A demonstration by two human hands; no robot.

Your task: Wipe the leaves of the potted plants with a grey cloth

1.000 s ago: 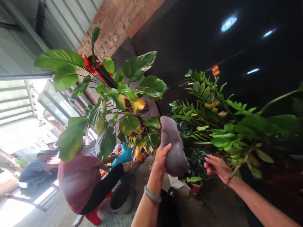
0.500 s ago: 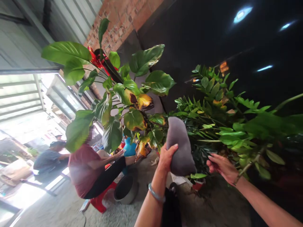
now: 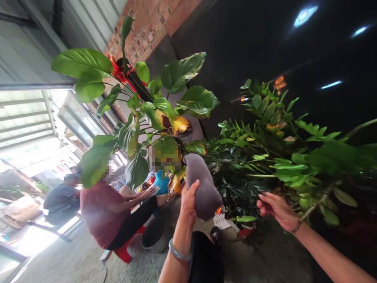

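My left hand (image 3: 190, 199) grips a grey, soft, plump piece (image 3: 204, 188) that looks like a small stuffed cushion, its narrow end tilted up and to the left. The thumb lies on its near face, and the other fingers are hidden behind it. A pale bangle circles that wrist. To the right, my right hand (image 3: 275, 207) is held in front of dark green foliage (image 3: 235, 192) with thumb and fingers drawn together. Whatever they pinch is too small to make out.
A large-leaved plant (image 3: 166, 108) with yellowed leaves stands ahead; leafy branches (image 3: 297, 157) reach in from the right. At left, a person in a red shirt (image 3: 103, 216) sits on a red stool (image 3: 125, 251) beside a grey bucket (image 3: 156, 236). Another person (image 3: 61, 202) sits farther back.
My left hand has moved left with the grey cushion, away from my right hand. The right hand has hardly moved.
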